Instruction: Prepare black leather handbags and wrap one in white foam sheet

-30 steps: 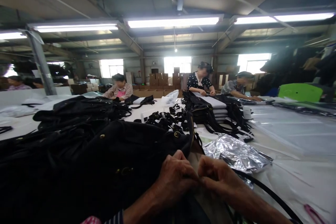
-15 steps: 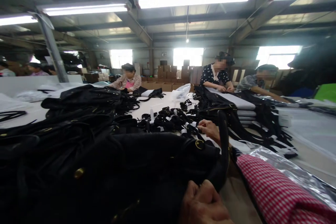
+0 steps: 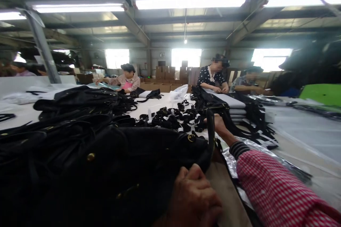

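A large black bag (image 3: 149,156) with gold-coloured fittings fills the lower middle of the view. My left hand (image 3: 195,193) is closed on its right side, fingers bunched into the dark material. Beyond the bag, my right hand (image 3: 220,125) reaches out from a red-and-white checked sleeve (image 3: 269,181) with a striped cuff. It is at the right edge of a loose pile of black straps (image 3: 170,117) with white wrappings. The bag's upright black strap (image 3: 211,129) with a zip edge covers part of its fingers, so their grip cannot be made out.
Stacked black bags (image 3: 80,103) lie on the left. Further black bags with white sheets (image 3: 237,105) are piled at the right. Clear plastic (image 3: 179,93) stands mid-table, with more plastic sheeting (image 3: 301,131) at right. Co-workers (image 3: 213,78) work across the table.
The view has swung slightly right. My right hand is now more hidden behind the bag's strap, with more sleeve showing. My left hand keeps its grip on the bag.
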Tool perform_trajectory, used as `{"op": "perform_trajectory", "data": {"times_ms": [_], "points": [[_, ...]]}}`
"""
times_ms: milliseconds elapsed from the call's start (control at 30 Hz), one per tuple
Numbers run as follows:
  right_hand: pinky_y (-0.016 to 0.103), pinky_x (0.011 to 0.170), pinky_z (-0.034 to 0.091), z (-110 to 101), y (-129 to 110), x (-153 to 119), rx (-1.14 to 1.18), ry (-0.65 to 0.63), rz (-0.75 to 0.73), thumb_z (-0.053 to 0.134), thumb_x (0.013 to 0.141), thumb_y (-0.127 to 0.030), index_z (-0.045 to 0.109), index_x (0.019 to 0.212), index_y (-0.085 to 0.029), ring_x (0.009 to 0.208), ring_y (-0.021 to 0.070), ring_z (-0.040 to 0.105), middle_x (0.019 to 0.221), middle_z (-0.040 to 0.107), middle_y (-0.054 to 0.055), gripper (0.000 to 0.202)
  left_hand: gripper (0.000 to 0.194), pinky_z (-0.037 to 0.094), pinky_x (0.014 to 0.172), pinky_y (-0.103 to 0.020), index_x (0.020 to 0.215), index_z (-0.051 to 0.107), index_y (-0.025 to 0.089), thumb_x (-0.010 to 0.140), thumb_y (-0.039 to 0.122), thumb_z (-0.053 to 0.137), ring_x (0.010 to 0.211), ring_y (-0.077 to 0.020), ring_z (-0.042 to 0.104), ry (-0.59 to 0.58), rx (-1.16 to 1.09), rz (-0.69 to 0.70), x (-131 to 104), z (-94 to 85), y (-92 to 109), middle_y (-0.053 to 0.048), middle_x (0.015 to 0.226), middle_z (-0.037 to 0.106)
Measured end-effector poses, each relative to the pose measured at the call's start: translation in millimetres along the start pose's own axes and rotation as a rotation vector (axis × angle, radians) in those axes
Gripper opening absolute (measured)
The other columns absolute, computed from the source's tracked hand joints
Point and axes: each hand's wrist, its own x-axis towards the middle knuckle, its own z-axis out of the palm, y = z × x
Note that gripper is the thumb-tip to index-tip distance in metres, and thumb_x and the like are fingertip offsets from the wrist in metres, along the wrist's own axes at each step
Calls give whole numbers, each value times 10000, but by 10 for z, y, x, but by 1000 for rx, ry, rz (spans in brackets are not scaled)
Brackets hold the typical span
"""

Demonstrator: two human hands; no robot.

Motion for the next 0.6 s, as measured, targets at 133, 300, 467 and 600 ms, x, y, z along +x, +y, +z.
{"op": "perform_trajectory", "data": {"times_ms": [133,300,467,600], "points": [[225,478,386,-890,12,-350,-4,77,9,638,732,-260,628,652,-176,498,136,570,523,595,0,117,94,272,770,-352,780,728,222,811,216,816,901,-168,563,-72,-63,-164,11,-169,142,46,773,717],[216,420,328,-1635,-42,-1290,113,12,39,655,762,-375,653,717,-170,413,105,469,469,591,-2,210,31,356,801,-330,805,786,227,822,204,798,914,-183,592,-106,-100,-234,68,-261,202,-2,819,677],[207,424,321,-1736,-297,-1999,319,-112,50,716,728,-422,651,736,-164,433,104,502,481,591,-9,266,23,442,791,-283,807,814,226,815,220,793,864,-166,594,-50,-249,-323,72,-274,212,-24,849,610],[219,440,347,-1395,-378,-2193,332,-196,1,680,749,-418,633,743,-169,464,114,535,545,592,-20,253,22,459,810,-271,809,818,229,806,225,797,878,-166,595,-23,-280,-321,65,-281,233,-24,861,610]]}}
